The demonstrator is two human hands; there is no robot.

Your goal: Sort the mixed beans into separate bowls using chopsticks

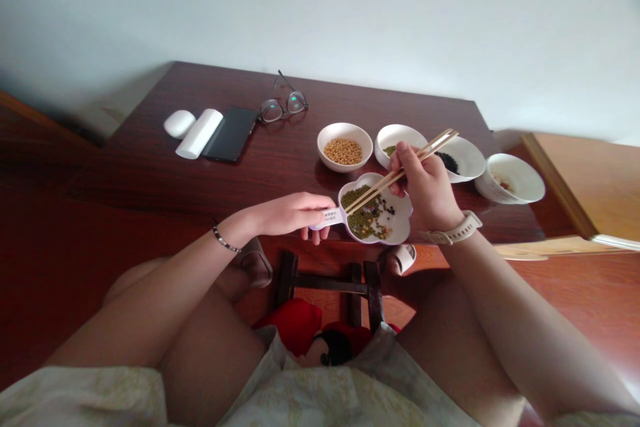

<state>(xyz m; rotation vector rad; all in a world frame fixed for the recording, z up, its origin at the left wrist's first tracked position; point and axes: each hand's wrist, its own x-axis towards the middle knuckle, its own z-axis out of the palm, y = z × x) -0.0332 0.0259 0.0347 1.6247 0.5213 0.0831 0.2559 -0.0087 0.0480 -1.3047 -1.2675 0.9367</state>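
My left hand (pixel 295 213) is closed around the short handle of a white, flower-shaped dish (pixel 404 213) with a lilac rim, at the table's front edge. Inside the dish are green beans (pixel 356 223) mixed with some dark and yellowish ones. My right hand (pixel 425 183) grips a pair of wooden chopsticks (pixel 380 188), tips down among the green beans at the dish's left side. Whether the tips pinch a bean is too small to tell. Just beyond the right hand is a white bowl (pixel 400 131) with green beans, partly hidden by it.
A bowl of yellow beans (pixel 345 130), a bowl with black beans (pixel 470 159) and a bowl with a few reddish bits (pixel 520 177) stand along the dark table (pixel 220 187). Glasses (pixel 284 107), a black phone (pixel 233 135), a white cylinder (pixel 200 135) and a white rounded case (pixel 179 124) lie left.
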